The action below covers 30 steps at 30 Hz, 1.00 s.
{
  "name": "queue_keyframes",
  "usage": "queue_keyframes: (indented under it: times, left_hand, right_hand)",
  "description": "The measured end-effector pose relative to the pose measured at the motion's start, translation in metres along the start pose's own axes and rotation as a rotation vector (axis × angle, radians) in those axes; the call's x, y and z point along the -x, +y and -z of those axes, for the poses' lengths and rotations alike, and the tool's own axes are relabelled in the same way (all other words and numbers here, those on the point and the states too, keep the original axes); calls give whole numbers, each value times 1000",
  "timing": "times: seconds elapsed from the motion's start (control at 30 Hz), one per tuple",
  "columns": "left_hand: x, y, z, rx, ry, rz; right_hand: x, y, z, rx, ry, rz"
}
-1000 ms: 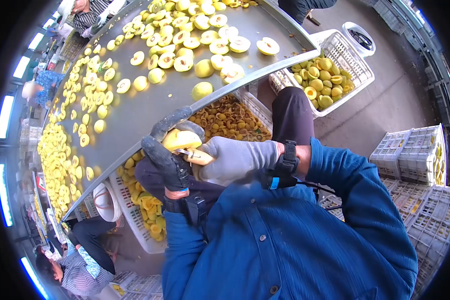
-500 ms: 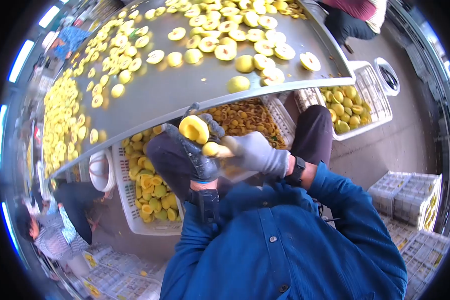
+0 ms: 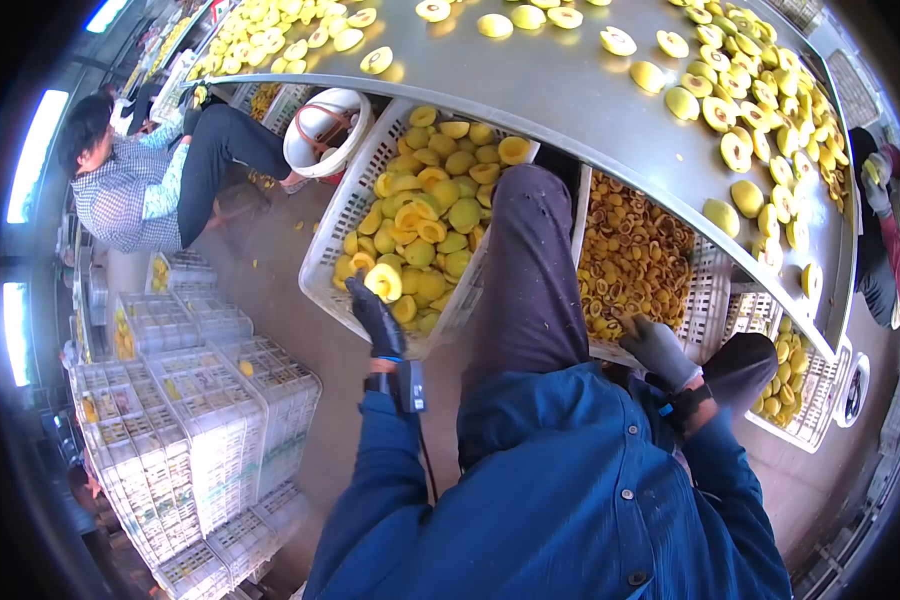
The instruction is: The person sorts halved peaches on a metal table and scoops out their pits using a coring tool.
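Note:
My left hand (image 3: 375, 322), in a dark glove, holds a pitted yellow peach half (image 3: 383, 283) at its fingertips, hollow side up. It is over the near left edge of a white crate (image 3: 320, 285) full of yellow peach halves (image 3: 420, 215). My right hand (image 3: 662, 352), in a grey glove, is closed around a tool with a light, wood-coloured handle (image 3: 629, 325); its working end cannot be made out. That hand is beside my right knee, at the near edge of a crate of brown pits and scraps (image 3: 635, 255).
A metal table (image 3: 570, 90) carries many cut peaches (image 3: 735, 115). Another crate of peaches (image 3: 788, 375) stands at right. A white bucket (image 3: 327, 130) and a seated person (image 3: 130, 190) are at left. Stacked crates (image 3: 195, 430) stand at lower left. Another person (image 3: 885, 230) is at far right.
My hands have moved apart. The left carried the peach half from in front of my body to the left crate; the right moved right with the tool. The view has turned left.

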<state>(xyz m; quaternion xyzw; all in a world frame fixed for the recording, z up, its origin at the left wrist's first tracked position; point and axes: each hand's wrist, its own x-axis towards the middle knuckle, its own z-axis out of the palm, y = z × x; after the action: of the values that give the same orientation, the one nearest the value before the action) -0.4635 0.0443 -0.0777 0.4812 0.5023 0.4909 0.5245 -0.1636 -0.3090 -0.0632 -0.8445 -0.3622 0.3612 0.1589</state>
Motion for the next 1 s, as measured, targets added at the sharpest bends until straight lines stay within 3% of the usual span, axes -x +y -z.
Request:
queue_keyframes:
  times: [0.07, 0.1, 0.13, 0.17, 0.2, 0.23, 0.27, 0.3, 0.33, 0.37, 0.43, 0.57, 0.67, 0.77, 0.8, 1.0]
  left_hand:
    - [-56, -67, 86, -461, -11, -89]
    - [-65, -61, 96, -281, 64, -44]
    - [-102, -116, 134, -234, 41, -238]
    - [-93, -89, 111, -408, 27, -305]
    - [-78, -29, 69, -560, -2, -385]
    - [-57, 22, 15, -727, 32, -330]
    - [-20, 68, -47, -475, -69, -439]
    - [-25, 63, -77, -464, -161, -557]
    - [-11, 76, -126, -404, -301, -647]
    - [10, 88, -171, -357, -431, -736]
    - [68, 115, -253, -311, -706, -798]
    - [135, 98, -386, -414, -1234, -961]
    - [174, 62, -440, -783, -1354, -1190]
    - [196, 62, -461, -1001, -1349, -1184]
    - [197, 59, -462, -908, -1282, -1264]
    - [153, 80, -453, -321, -1569, -524]
  right_hand:
    - [3, 4, 4, 67, 11, -60]
    - [4, 6, 8, 97, 33, -104]
    - [8, 3, 10, -45, 194, -51]
    - [2, 35, -7, 264, 213, 62]
    - [-6, 75, -33, 452, 48, -88]
    - [8, 59, -17, 374, -179, -96]
    - [19, 54, -15, 316, -161, 72]
    - [23, 37, -5, 173, -133, -94]
    - [35, 13, 12, 64, 102, 1]
    - [25, 24, 3, -7, 111, -168]
    - [32, 20, 8, -145, 230, -200]
    - [65, 19, 15, -238, 290, -217]
    - [84, 27, 6, -318, 392, -228]
    - [92, 28, 11, -407, 438, -220]
    - [91, 28, 13, -422, 433, -215]
    - [97, 39, 30, -628, 473, -196]
